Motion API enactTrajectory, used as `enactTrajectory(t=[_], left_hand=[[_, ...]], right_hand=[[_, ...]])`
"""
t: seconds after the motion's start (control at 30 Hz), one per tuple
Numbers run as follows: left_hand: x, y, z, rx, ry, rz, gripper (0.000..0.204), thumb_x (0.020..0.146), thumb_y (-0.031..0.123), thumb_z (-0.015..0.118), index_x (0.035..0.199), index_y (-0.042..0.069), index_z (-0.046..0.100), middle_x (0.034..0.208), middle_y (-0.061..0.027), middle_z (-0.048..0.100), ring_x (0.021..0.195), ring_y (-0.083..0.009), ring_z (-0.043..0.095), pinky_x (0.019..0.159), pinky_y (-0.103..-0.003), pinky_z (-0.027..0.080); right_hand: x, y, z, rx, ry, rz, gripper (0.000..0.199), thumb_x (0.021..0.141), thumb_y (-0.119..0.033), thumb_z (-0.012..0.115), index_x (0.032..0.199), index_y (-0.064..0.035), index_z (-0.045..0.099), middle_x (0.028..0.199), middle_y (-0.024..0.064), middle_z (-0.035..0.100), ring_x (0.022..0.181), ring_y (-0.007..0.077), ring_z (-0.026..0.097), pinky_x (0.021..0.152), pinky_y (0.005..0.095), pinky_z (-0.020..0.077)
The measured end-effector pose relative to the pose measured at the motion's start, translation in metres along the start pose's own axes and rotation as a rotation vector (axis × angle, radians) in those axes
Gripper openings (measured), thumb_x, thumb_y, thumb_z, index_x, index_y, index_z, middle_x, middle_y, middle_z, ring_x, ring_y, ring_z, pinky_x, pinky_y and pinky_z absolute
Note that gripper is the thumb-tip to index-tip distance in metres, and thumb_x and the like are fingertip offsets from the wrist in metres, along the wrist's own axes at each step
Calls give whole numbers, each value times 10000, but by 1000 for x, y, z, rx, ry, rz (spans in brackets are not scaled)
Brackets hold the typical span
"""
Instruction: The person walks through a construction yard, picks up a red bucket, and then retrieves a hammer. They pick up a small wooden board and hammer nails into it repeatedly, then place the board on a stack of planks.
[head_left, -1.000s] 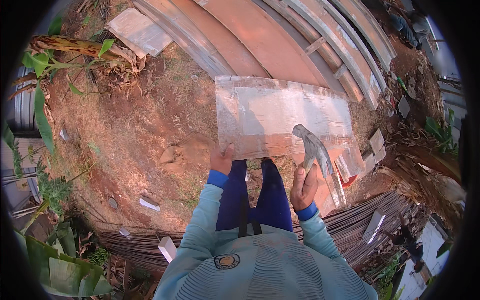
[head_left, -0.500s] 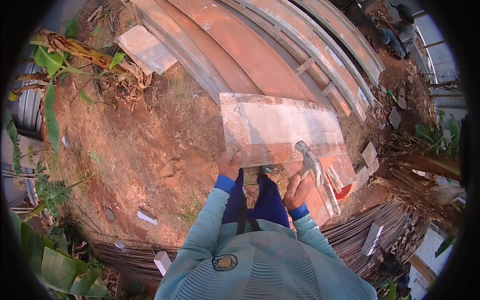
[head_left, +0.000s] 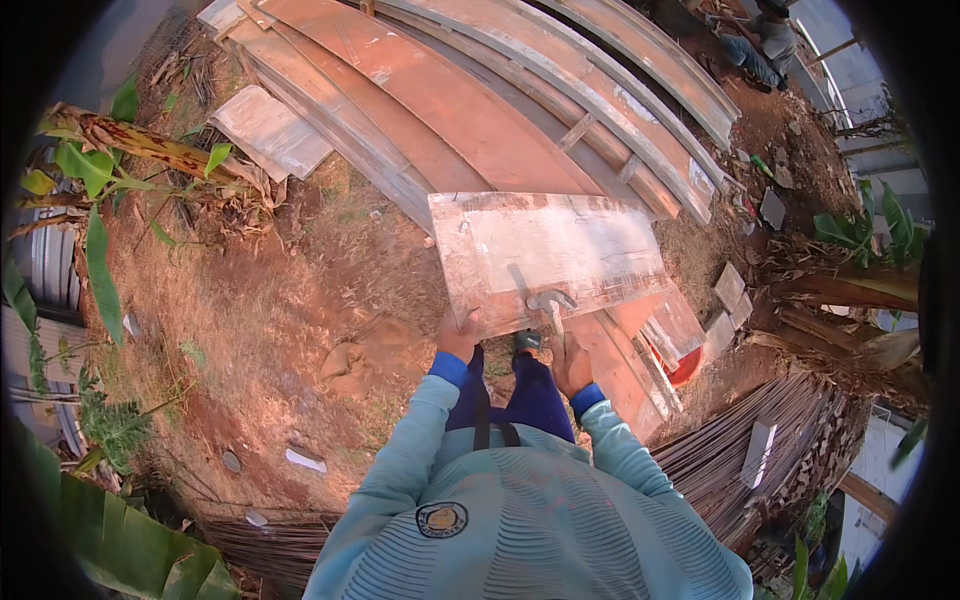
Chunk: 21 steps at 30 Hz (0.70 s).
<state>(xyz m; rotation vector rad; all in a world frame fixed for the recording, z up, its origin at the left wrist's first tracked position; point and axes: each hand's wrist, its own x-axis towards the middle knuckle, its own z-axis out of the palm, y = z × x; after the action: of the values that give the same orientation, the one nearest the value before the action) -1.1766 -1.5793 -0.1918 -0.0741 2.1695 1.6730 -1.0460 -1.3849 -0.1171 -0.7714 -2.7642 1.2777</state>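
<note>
Up past both hands, the biggest stuff is a stack of long rusty metal panels [head_left: 470,110] lying across the red dirt ground [head_left: 260,310], running off toward the top right. Nearer, right in front of the hands, a flat board [head_left: 560,250] with a whitish, scuffed face is held up at a slight tilt. Its near edge sits at the fingers and its far edge overlaps the panels behind it.

Left hand [head_left: 458,337] has its grip closed on the board's near left corner, thumb on top. Right hand [head_left: 570,362] has its grip wrapped around the handle of a hammer [head_left: 548,305], and the metal head is lying on the board's face just above the near edge, so just ahead of that hand. Can't tell how hard it's pressing.

Off to the right of the right hand there's a bundle of thin steel rods [head_left: 760,450] on the ground, and a bit of an orange bucket [head_left: 685,368] peeks out between the board and the rods. A smaller grey slab [head_left: 270,130] lies well up and to the left of the left hand, next to some dry banana stalks [head_left: 140,145]. Below the hands you see the person's blue trousers [head_left: 525,400] and light blue sleeves [head_left: 420,440].
</note>
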Motion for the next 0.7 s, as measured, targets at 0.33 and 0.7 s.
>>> enactTrajectory(t=[0.33,0.7], left_hand=[[-4,22,7,-336,-167,-112,280,913,195,585,1131,21,558,962,-119,646,781,-181,641,578,-287,508],[14,39,11,-397,-590,-427,724,884,587,481,1347,42,370,1185,-183,565,948,-314,642,704,-416,572]], right_hand=[[-3,3,4,-7,61,184,313,951,-283,460,1022,18,508,817,284,596,744,446,588,642,490,452],[-25,-4,-21,114,84,280,396,933,-358,451,936,23,562,834,258,611,816,432,588,732,484,444]])
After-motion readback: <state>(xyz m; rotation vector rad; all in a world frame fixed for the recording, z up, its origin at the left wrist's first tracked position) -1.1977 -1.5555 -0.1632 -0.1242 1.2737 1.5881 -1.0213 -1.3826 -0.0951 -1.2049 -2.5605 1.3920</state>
